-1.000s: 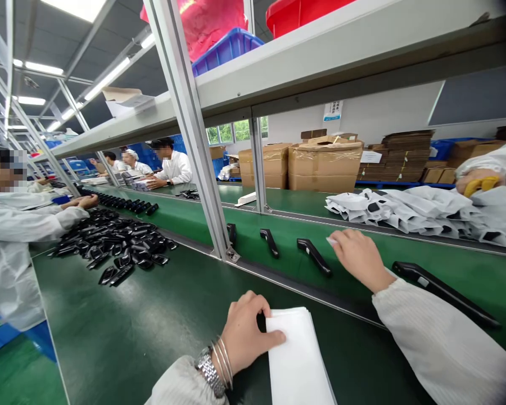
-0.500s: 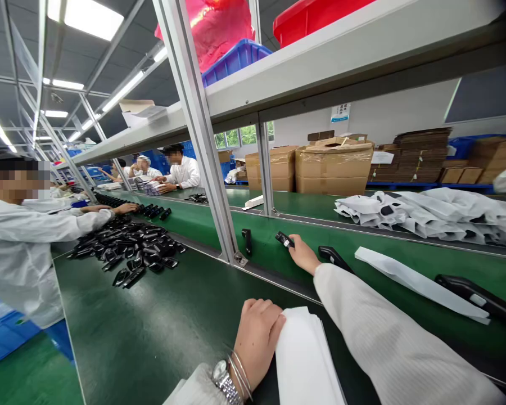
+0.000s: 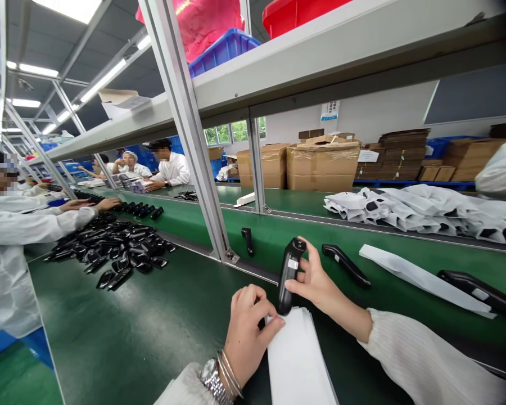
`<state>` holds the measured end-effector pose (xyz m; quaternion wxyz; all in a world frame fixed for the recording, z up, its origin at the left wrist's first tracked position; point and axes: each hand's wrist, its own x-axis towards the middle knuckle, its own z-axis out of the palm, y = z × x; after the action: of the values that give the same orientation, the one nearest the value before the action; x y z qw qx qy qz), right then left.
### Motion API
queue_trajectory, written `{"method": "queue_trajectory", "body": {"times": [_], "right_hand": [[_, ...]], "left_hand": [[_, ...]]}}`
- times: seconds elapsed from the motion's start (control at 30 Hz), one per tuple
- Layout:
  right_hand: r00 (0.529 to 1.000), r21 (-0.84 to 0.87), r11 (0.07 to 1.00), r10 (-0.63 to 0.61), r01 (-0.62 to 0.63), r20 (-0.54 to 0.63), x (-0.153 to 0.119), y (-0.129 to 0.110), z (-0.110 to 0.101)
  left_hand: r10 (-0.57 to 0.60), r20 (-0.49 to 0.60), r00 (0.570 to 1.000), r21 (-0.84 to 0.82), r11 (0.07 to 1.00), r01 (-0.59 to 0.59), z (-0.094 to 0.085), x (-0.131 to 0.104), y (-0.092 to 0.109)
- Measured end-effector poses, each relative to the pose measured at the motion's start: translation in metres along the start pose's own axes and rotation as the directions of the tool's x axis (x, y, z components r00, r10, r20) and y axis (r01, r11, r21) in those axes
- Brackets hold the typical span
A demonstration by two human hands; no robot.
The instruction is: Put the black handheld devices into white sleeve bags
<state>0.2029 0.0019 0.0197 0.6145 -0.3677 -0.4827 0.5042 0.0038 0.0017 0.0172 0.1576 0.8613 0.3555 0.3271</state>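
My right hand holds a black handheld device with a small white label, upright over the far end of a stack of white sleeves. Thumb and fingers are wrapped round its side. My left hand, with a watch and bangles at the wrist, pinches the top left corner of the stack. On the green belt lie another black device right of my right hand, a smaller-looking one beyond it, a long white sleeve and a further device at the far right.
A metal post rises from the bench's far edge to a shelf. Black parts lie piled at left, where a person in white reaches in. Crumpled white bags lie beyond the belt.
My right hand has picked up the device from the belt and brought it closer, over the white stack. My left hand's fingers have lifted into a pinch at the stack's corner. The view has shifted slightly.
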Motion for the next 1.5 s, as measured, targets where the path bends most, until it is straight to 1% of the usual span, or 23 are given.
{"method": "queue_trajectory", "body": {"times": [0.07,0.13,0.27,0.4,0.47,0.67,0.87,0.93,1.0,1.07,1.1,1.13,1.17,1.23,1.27,1.3,1.33,1.37,1.4,1.43,1.47,1.5], "right_hand": [[1.0,-0.026,1.0,-0.01,0.01,0.026,-0.001,0.003,0.003],[0.999,-0.038,0.999,-0.022,0.023,0.025,-0.001,0.005,0.002],[0.996,-0.017,0.997,-0.077,0.076,-0.047,0.005,0.001,-0.005],[0.989,0.015,0.993,-0.115,0.117,-0.094,0.008,-0.007,-0.008],[0.99,0.022,0.993,-0.11,0.112,-0.086,0.007,-0.009,-0.006],[0.998,-0.008,0.998,-0.055,0.055,-0.035,-0.001,-0.005,0.003],[0.999,-0.033,0.998,-0.054,0.054,-0.004,-0.005,-0.005,0.01],[0.998,-0.028,0.998,-0.054,0.055,0.043,-0.008,-0.004,0.013],[0.992,-0.079,0.994,-0.065,0.074,0.109,-0.013,-0.002,0.017],[0.979,-0.168,0.98,-0.072,0.105,0.189,-0.019,0.0,0.022],[0.97,-0.198,0.975,-0.053,0.102,0.237,-0.023,0.001,0.026],[0.955,-0.198,0.978,-0.007,0.068,0.295,-0.027,0.002,0.03],[0.927,-0.171,0.985,0.067,-0.003,0.37,-0.031,0.003,0.034],[0.839,-0.077,0.975,0.217,-0.206,0.498,-0.036,0.001,0.042],[0.816,-0.029,0.956,0.263,-0.291,0.515,-0.037,-0.002,0.044],[0.825,0.019,0.941,0.287,-0.339,0.487,-0.036,-0.006,0.045],[0.865,0.061,0.939,0.285,-0.339,0.414,-0.033,-0.012,0.043],[0.918,0.078,0.953,0.258,-0.294,0.3,-0.028,-0.02,0.039],[0.964,0.055,0.974,0.21,-0.222,0.165,-0.022,-0.028,0.03],[0.989,-0.023,0.989,0.144,-0.143,0.037,-0.014,-0.037,0.019],[0.996,-0.149,0.987,0.053,-0.063,-0.074,-0.006,-0.045,0.004],[0.985,-0.319,0.948,-0.051,-0.004,-0.166,0.002,-0.052,-0.012]], "left_hand": [[0.03,-0.01,0.999,-0.017,0.999,-0.03,0.0,0.001,0.0],[0.061,-0.006,0.998,-0.025,0.998,-0.061,0.0,0.002,0.0],[0.098,0.038,0.994,-0.004,0.995,-0.098,-0.002,0.003,-0.002],[0.081,0.034,0.996,-0.003,0.997,-0.081,-0.003,0.003,-0.002],[0.088,0.028,0.996,0.0,0.996,-0.088,-0.003,0.004,-0.002],[0.174,-0.013,0.985,0.013,0.985,-0.174,-0.004,0.003,0.0],[0.174,-0.038,0.984,-0.011,0.985,-0.175,-0.005,0.001,0.002],[0.168,-0.053,0.984,-0.034,0.985,-0.17,-0.005,0.0,0.004],[0.143,-0.08,0.987,-0.069,0.986,-0.149,-0.006,-0.002,0.008],[0.081,-0.122,0.989,-0.117,0.989,-0.096,-0.007,-0.003,0.012],[0.035,-0.155,0.987,-0.144,0.988,-0.058,-0.009,-0.004,0.014],[-0.019,-0.194,0.981,-0.173,0.985,-0.015,-0.01,-0.003,0.016],[-0.073,-0.232,0.97,-0.206,0.978,0.024,-0.011,-0.002,0.017],[-0.16,-0.278,0.947,-0.27,0.959,0.083,-0.012,0.0,0.015],[-0.189,-0.285,0.94,-0.296,0.95,0.101,-0.012,0.002,0.014],[-0.207,-0.283,0.937,-0.317,0.942,0.112,-0.011,0.003,0.011],[-0.219,-0.277,0.936,-0.333,0.935,0.12,-0.01,0.005,0.008],[-0.227,-0.272,0.935,-0.344,0.93,0.125,-0.008,0.006,0.005],[-0.235,-0.268,0.934,-0.355,0.926,0.131,-0.006,0.006,0.002],[-0.243,-0.259,0.935,-0.365,0.921,0.138,-0.004,0.007,0.0],[-0.251,-0.243,0.937,-0.376,0.915,0.147,-0.002,0.007,-0.003],[-0.258,-0.223,0.94,-0.384,0.91,0.158,0.0,0.007,-0.005]]}}
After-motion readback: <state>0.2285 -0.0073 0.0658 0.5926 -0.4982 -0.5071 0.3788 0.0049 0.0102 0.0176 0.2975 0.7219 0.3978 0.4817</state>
